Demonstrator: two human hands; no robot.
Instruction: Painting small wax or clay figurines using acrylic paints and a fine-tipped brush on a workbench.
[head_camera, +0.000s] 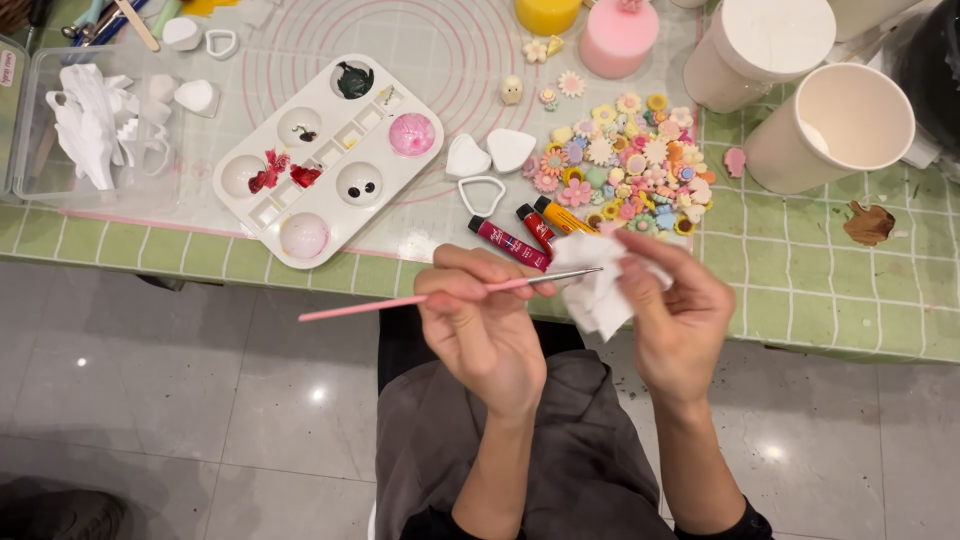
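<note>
My left hand (485, 320) grips a thin pink paintbrush (400, 300), its handle pointing left and its tip running right into a crumpled white tissue (598, 280). My right hand (675, 310) pinches that tissue around the brush tip. Both hands hover just in front of the table edge, above my lap. A white paint palette (262, 205) with red, pink and black paint in its wells lies on the table to the upper left. Three paint tubes (528, 232) lie side by side just behind my hands.
A heap of small coloured flower pieces (630, 165) sits behind my right hand. White heart shapes (490, 152) and a heart cutter lie beside the palette. Two white cups (835, 125) stand far right, a clear plastic box (90, 125) far left, pink and yellow candles at the back.
</note>
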